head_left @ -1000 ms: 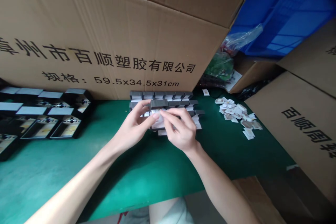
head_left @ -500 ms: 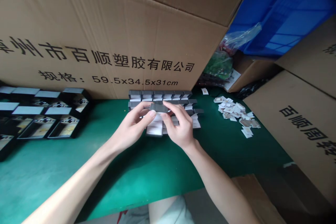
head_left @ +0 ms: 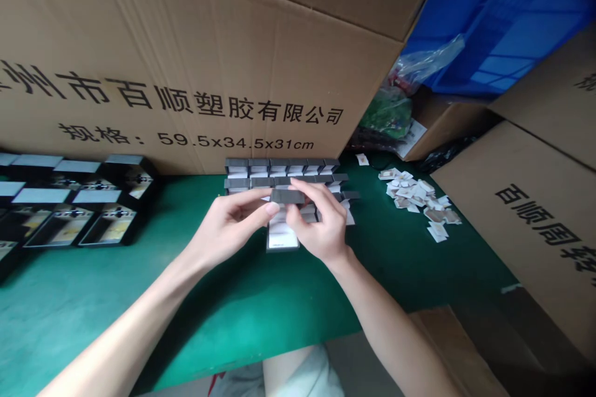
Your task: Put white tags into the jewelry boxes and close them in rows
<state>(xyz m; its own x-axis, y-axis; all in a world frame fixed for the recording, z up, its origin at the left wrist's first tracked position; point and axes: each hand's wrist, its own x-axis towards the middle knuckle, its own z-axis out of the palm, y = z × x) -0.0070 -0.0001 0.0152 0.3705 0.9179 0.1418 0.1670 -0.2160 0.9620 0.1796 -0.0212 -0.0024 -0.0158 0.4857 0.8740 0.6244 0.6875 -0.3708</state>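
Between both hands is a small dark grey box [head_left: 287, 197] with its lid raised and a white insert showing in its lower part. My left hand [head_left: 228, 223] is closed at the box's left edge, thumb and fingertips against the lid. On the right side my right hand [head_left: 321, 217] grips the same box, its forefinger over the top of the lid and its thumb near the front. Behind it, rows of similar grey boxes [head_left: 261, 166] with white inserts stand open on the green table [head_left: 223, 310]. My right hand hides some of these boxes.
Larger black boxes [head_left: 109, 223] with pale lids stand in rows at the left. Small white pieces [head_left: 410, 191] lie piled at the right. A big printed carton [head_left: 209, 62] rises behind, with more cartons [head_left: 526, 198] and a blue crate [head_left: 503, 43] to the right.
The held box has shifted slightly right and nearer to me, and more of its white insert's front shows. Both hands stay on it. The camera view has shifted a little.
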